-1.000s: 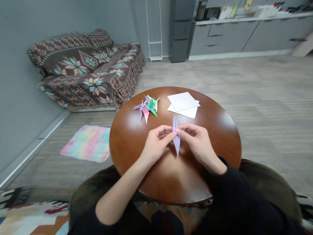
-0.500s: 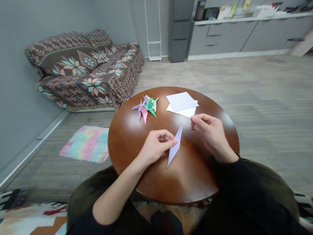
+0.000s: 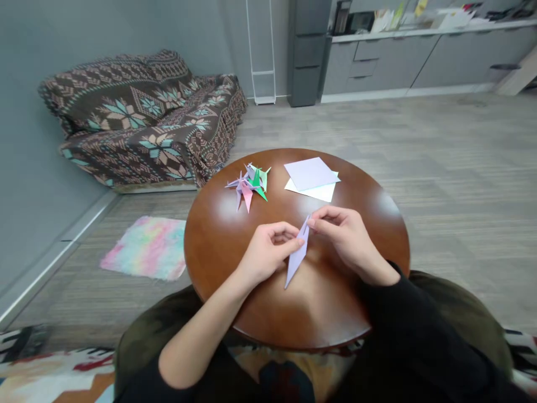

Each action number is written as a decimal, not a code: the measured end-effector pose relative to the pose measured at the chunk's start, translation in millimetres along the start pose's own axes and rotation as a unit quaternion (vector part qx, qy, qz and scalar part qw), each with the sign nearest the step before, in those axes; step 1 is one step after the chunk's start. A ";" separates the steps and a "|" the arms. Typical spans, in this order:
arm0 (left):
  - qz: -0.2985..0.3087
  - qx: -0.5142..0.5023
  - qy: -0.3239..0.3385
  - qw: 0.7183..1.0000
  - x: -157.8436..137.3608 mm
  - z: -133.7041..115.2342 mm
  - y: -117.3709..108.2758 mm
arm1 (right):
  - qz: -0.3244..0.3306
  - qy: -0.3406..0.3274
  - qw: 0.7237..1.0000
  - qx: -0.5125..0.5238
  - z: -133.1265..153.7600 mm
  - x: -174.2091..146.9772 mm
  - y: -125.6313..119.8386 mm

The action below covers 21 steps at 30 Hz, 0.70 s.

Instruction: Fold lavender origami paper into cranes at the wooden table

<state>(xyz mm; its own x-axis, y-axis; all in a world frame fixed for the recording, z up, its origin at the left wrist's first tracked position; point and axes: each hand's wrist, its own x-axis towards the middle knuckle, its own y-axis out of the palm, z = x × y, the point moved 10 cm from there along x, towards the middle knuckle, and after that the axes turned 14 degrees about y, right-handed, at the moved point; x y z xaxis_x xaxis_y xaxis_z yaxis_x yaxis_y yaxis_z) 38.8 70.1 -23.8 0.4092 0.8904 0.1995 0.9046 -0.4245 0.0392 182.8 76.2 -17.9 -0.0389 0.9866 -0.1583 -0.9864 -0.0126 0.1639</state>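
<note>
Held item: folded lilac paper [image 3: 296,258] over the round table [image 3: 218,235]

The folded lilac paper is found over the middle of the round table, tilted, its long lower point directed toward the table's near edge and its narrow upper end toward the far edge. Whether the lower point touches the tabletop cannot be determined from this view.

The left hand [image 3: 267,252], over the table's middle, has its thumb and fingers clamped on the side of the piece, about midway along. The right hand [image 3: 346,236], over the table's right half, has thumb and fingers closed on the upper end.

A cluster of folded paper figures [image 3: 247,188], in lilac, pink and two greens, stands on the table's far left part; individual pieces overlap and were not counted. On the table's far part, right of centre, a flat lilac sheet [image 3: 311,173] lies partly over a white sheet [image 3: 325,193], corners offset.

Beyond the table to the left is a sofa [image 3: 155,123] under a patterned cover. A pastel fluffy mat [image 3: 146,246] lies on the floor, left of the table.
</note>
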 end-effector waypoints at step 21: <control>-0.055 -0.290 -0.047 0.954 0.3 6.5 -2.9 | 0.143 -0.036 0.988 -0.053 3.7 -13.7 36.1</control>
<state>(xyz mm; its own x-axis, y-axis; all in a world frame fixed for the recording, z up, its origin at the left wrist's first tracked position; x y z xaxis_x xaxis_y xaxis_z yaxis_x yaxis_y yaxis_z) 37.1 72.6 -30.2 0.3497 0.9339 0.0746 0.7352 -0.3229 0.5959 148.4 62.8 -6.2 -0.3099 0.9494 -0.0510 -0.9483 -0.3048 0.0884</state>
